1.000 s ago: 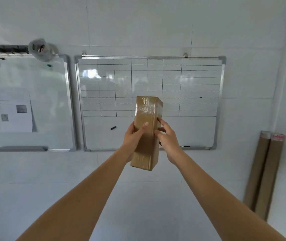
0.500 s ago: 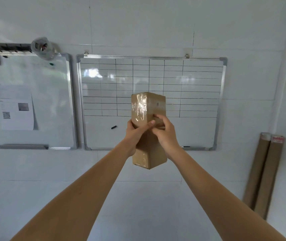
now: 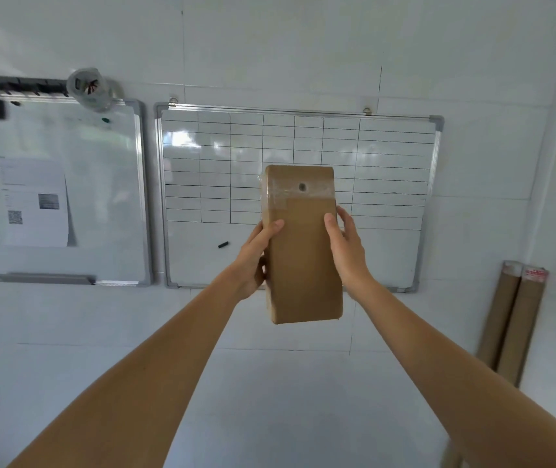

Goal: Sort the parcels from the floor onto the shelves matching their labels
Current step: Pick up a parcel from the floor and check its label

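Note:
I hold a tall brown cardboard parcel [image 3: 303, 258] upright in front of me at arm's length, its broad face turned towards me. Clear tape wraps its upper end, with a small dark round mark there. My left hand [image 3: 254, 258] grips the parcel's left edge, thumb on the front face. My right hand [image 3: 345, 248] grips the right edge, thumb on the front and fingers behind. No printed label shows on the face I see. No shelves or floor parcels are in view.
A white wall faces me with a gridded whiteboard [image 3: 388, 204] behind the parcel and a second whiteboard [image 3: 101, 197] with a pinned paper sheet [image 3: 33, 202] at left. Two cardboard tubes [image 3: 513, 319] lean in the right corner.
The parcel has been turned about its long axis, from a narrow edge facing me to its broad face. Both hands shifted apart to its left and right edges.

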Available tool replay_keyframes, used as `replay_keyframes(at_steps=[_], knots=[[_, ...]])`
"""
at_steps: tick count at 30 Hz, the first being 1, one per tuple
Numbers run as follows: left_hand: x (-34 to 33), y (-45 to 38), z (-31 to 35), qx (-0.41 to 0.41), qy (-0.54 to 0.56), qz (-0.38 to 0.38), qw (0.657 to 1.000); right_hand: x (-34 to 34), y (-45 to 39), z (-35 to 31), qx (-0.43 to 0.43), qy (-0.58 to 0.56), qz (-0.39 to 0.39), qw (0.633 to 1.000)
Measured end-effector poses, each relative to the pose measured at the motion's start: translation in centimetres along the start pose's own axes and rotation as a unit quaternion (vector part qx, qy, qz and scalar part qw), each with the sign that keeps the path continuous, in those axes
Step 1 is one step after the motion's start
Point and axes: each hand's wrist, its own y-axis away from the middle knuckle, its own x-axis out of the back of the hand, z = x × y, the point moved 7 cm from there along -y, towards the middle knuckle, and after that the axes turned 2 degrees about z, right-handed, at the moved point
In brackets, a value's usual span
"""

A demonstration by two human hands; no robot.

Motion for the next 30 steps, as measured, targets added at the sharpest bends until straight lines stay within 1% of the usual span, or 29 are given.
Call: replay_keyframes(at_steps=[2, 4, 6, 9, 11, 14, 18, 21, 24, 27, 28, 30], knots=[[-0.6, 0.1, -0.1, 0.006, 0.006, -0.008, 1.0, -0.5, 0.4, 0.3, -0.008, -0.014, -0.009, 1.0], [-1.1, 0.1, 0.1, -0.005, -0.005, 0.012, 1.0, -0.8, 0.8, 0.8, -0.018, -0.037, -0.002, 0.999], [-1.5, 0.2, 0.7, -0.039, -0.027, 0.052, 0.997, -1.0, 1.1, 1.3, -0.026, -0.063, 0.013, 0.998], [-1.5, 0.5, 1.7, -0.103, -0.074, 0.107, 0.986, -0.8, 1.3, 1.1, -0.014, -0.085, 0.035, 0.996], [-1.6, 0.9, 2.3, -0.136, -0.096, 0.123, 0.978, -0.8, 1.4, 0.7, -0.002, -0.089, 0.042, 0.995], [-1.8, 1.4, 2.7, -0.15, -0.102, 0.134, 0.974, -0.8, 1.5, 0.4, 0.004, -0.085, 0.047, 0.995], [-1.8, 1.4, 2.5, -0.143, -0.118, 0.149, 0.971, -0.2, 1.3, 0.8, 0.013, -0.058, 0.062, 0.996], [-1.9, 0.8, 1.7, -0.116, -0.148, 0.175, 0.966, 0.2, 1.2, 1.4, 0.024, -0.001, 0.088, 0.996], [-2.7, 0.9, 1.1, -0.09, -0.16, 0.198, 0.963, 0.2, 1.5, 2.1, -0.001, 0.047, 0.107, 0.993], [-3.7, 1.4, 1.5, -0.102, -0.135, 0.201, 0.965, 0.6, 1.4, 1.7, -0.011, 0.005, 0.108, 0.994], [-3.8, 1.4, 1.6, -0.103, -0.135, 0.197, 0.966, 0.9, 1.4, 1.5, -0.001, -0.008, 0.108, 0.994], [-4.0, 1.3, 1.5, -0.095, -0.127, 0.186, 0.97, 1.3, 1.5, 0.9, 0.028, 0.005, 0.107, 0.994]])
